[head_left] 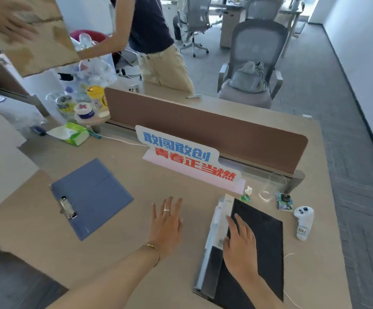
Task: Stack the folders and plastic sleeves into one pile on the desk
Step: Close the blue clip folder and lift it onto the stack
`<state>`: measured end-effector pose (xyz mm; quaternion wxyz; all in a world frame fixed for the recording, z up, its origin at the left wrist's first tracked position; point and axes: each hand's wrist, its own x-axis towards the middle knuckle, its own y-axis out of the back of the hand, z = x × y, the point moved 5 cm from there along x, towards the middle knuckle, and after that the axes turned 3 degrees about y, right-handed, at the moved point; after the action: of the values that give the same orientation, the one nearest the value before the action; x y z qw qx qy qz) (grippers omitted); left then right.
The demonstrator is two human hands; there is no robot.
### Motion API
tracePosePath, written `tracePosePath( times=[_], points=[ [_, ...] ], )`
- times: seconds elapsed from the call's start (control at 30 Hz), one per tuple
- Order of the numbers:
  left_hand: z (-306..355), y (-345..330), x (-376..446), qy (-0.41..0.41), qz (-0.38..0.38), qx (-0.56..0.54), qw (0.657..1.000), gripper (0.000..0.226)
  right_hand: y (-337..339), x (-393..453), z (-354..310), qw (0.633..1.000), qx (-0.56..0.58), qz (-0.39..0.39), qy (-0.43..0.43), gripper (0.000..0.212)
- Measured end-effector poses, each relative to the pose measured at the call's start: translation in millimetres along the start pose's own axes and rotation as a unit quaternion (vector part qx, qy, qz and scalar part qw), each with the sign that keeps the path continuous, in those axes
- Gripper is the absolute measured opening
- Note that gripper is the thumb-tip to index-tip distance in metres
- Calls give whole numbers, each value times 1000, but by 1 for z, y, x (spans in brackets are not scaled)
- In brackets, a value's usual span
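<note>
Head view: blue clip folder (pixel 91 197) lies left, apart from the pile (pixel 254 248).
My left hand (pixel 166 224) is nearer, fingers spread, empty; folder's long axis runs diagonally. My right hand (pixel 240 244) rests flat on the pile.

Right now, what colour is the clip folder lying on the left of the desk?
Blue, with a silver metal clip; the head view shows the clip folder clearly.
</note>
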<state>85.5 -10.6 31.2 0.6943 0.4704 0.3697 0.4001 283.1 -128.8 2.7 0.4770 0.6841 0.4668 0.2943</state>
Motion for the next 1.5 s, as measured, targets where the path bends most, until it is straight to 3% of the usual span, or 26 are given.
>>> tracePosePath(
  times=[0.3,0.63,0.8,1.0,1.23,1.4,1.5],
  points=[
    [-133,50,7,98,44,16,994,67,-46,63,-148,993,-4,-32,112,65],
    [-318,62,8,290,-16,-21,957,62,-112,123,-301,981,19,-96,169,68],
    [-391,54,3,426,-20,-183,886,62,-141,158,-347,974,0,-140,181,60],
    [-430,50,20,449,-7,-325,832,49,-177,190,-380,961,-13,-207,181,59],
    [-442,44,37,500,67,-397,766,24,-216,209,-395,948,3,-305,88,63],
    [-438,39,47,551,76,-406,725,40,-226,198,-398,935,-78,-328,107,63],
    [-454,26,49,612,67,-440,654,33,-230,193,-398,915,-136,-356,134,70]
  ],
)
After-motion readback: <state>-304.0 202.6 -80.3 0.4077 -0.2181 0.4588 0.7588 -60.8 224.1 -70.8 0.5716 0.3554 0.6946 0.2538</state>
